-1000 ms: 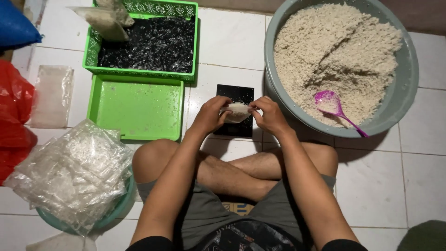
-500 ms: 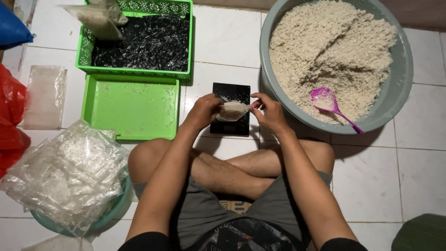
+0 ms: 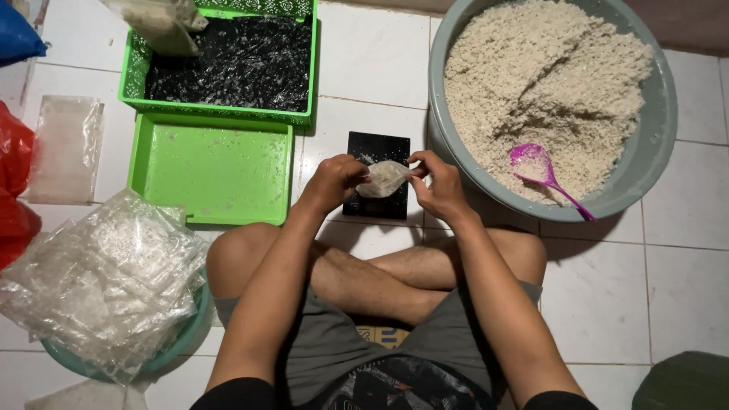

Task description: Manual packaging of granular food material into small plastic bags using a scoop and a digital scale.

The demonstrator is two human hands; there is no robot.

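1. At far left we note a heap of clear plastic bags [image 3: 106,281] piled on a teal basin [image 3: 186,342], within arm's reach — likely spare stock.
2. A green tray [image 3: 209,171] lies bare before a green basket [image 3: 228,64] lined with black plastic.
3. The left hand [image 3: 330,182] pinches one end of a small filled bag [image 3: 383,178]; its grip is closed on it.
4. The bag hangs just above a black scale [image 3: 376,178], which rests on the floor.
5. The right hand [image 3: 440,186] nips the other end, fingers closed — apparently to work the mouth.
6. At right, a grey basin [image 3: 661,159] holds pale grain with a pink scoop [image 3: 543,171].
7. The person sits cross-legged on a white tiled floor [image 3: 607,304].
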